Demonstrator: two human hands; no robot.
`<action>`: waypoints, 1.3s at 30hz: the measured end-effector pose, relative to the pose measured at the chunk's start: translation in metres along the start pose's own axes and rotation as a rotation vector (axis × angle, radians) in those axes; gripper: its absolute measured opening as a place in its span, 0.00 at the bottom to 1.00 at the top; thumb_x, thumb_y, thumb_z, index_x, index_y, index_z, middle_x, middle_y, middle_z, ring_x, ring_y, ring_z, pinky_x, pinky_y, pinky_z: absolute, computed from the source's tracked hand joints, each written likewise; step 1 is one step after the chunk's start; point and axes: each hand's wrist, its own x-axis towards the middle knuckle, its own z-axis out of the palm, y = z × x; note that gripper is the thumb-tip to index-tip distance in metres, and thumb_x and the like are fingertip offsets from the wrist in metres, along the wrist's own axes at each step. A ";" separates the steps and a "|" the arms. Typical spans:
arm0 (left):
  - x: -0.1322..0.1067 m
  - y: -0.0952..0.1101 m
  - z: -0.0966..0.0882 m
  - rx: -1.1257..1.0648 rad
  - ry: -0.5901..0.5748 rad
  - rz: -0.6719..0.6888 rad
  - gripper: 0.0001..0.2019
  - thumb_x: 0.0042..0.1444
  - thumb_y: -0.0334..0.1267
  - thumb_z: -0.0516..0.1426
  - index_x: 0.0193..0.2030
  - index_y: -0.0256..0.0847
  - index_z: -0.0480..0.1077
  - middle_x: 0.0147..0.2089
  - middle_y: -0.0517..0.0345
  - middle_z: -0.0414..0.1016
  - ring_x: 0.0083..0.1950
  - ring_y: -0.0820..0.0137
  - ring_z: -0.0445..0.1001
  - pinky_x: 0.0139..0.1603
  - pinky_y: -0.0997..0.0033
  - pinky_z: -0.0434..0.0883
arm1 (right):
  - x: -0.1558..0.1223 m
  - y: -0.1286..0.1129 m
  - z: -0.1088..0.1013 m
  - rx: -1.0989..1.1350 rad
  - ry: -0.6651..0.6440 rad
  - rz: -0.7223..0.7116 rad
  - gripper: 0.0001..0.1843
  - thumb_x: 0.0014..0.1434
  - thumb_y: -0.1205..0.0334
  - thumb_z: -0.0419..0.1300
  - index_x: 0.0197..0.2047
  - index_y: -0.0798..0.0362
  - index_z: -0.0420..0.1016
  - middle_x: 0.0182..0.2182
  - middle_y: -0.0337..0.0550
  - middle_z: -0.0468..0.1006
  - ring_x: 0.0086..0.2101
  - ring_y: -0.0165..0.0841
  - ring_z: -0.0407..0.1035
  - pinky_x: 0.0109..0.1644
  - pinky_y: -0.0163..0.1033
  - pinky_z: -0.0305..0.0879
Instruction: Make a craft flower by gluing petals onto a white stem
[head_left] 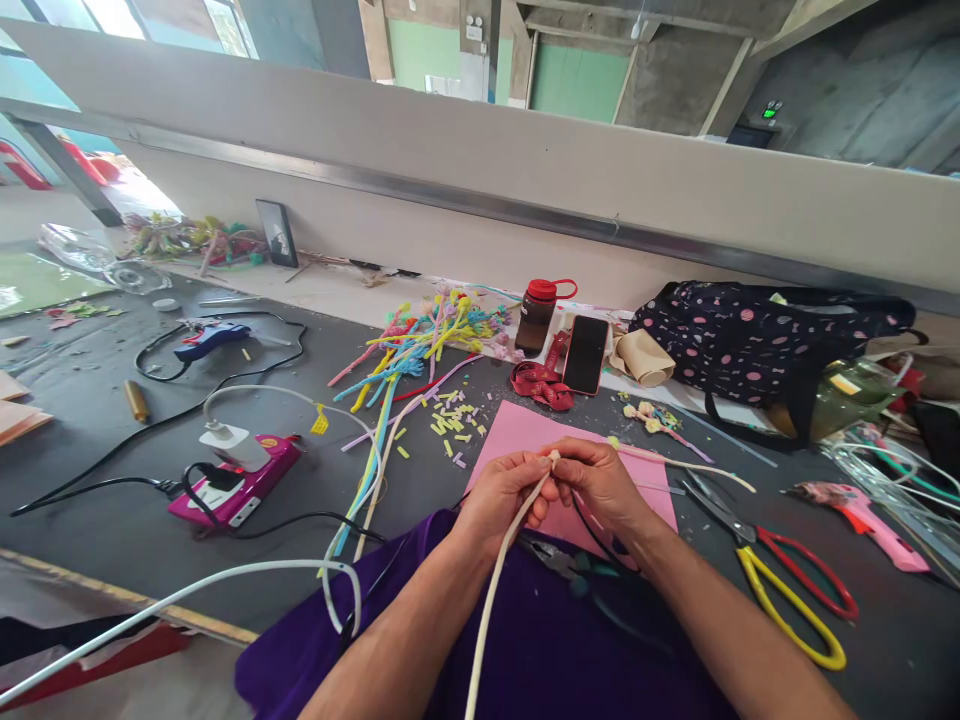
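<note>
Both hands meet over a pink sheet [517,430] on the dark table. My left hand [504,492] is closed, its fingertips pinching a cream-coloured cord [495,580] near its end. My right hand [600,485] pinches the same end from the other side, where a small pale tip shows between the fingers. From there the cord runs down over the purple cloth on my lap and out of view. Pliers [559,562] with dark handles lie just below the hands. Right of them are scissors [750,535] with one red and one yellow handle.
Small cut yellow pieces [450,420] and a pile of coloured cords [442,335] lie ahead. A purple power strip [247,490] and a blue glue gun [210,340] are leftward; a pink glue gun [862,515] is rightward. A phone [585,355], bottle [534,320] and patterned bag [735,340] stand behind.
</note>
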 end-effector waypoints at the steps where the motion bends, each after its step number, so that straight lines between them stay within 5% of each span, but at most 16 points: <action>1: 0.000 -0.001 0.001 -0.005 0.002 0.013 0.13 0.50 0.41 0.59 0.23 0.32 0.68 0.19 0.58 0.70 0.12 0.82 0.62 0.11 0.83 0.56 | 0.000 0.000 0.000 -0.001 -0.001 0.001 0.12 0.45 0.61 0.68 0.35 0.56 0.80 0.17 0.37 0.74 0.15 0.24 0.62 0.18 0.30 0.58; 16: -0.002 -0.002 0.006 -0.030 0.058 0.076 0.12 0.49 0.40 0.60 0.24 0.34 0.66 0.19 0.60 0.70 0.13 0.81 0.62 0.11 0.82 0.56 | -0.004 0.007 0.005 -0.005 0.061 -0.034 0.08 0.51 0.61 0.64 0.33 0.56 0.78 0.16 0.36 0.72 0.16 0.24 0.61 0.20 0.30 0.57; 24: -0.006 -0.001 0.009 0.090 0.111 0.102 0.12 0.50 0.41 0.58 0.24 0.35 0.66 0.19 0.60 0.71 0.13 0.80 0.63 0.12 0.82 0.58 | -0.001 -0.007 -0.003 -0.038 -0.027 0.066 0.19 0.51 0.49 0.61 0.35 0.58 0.79 0.19 0.39 0.72 0.15 0.25 0.62 0.16 0.31 0.56; 33: -0.003 0.001 0.008 0.130 0.118 0.075 0.11 0.49 0.42 0.59 0.28 0.35 0.69 0.23 0.59 0.73 0.16 0.78 0.67 0.14 0.82 0.62 | -0.002 -0.010 -0.003 -0.214 0.123 0.006 0.08 0.49 0.59 0.64 0.31 0.55 0.77 0.16 0.34 0.71 0.17 0.25 0.62 0.18 0.29 0.58; 39: -0.002 0.002 0.005 0.179 0.136 0.033 0.10 0.47 0.39 0.60 0.30 0.34 0.68 0.23 0.57 0.73 0.15 0.77 0.67 0.14 0.81 0.62 | -0.006 -0.023 0.001 -0.412 0.108 -0.013 0.06 0.51 0.63 0.61 0.30 0.55 0.78 0.19 0.36 0.74 0.19 0.25 0.64 0.21 0.29 0.60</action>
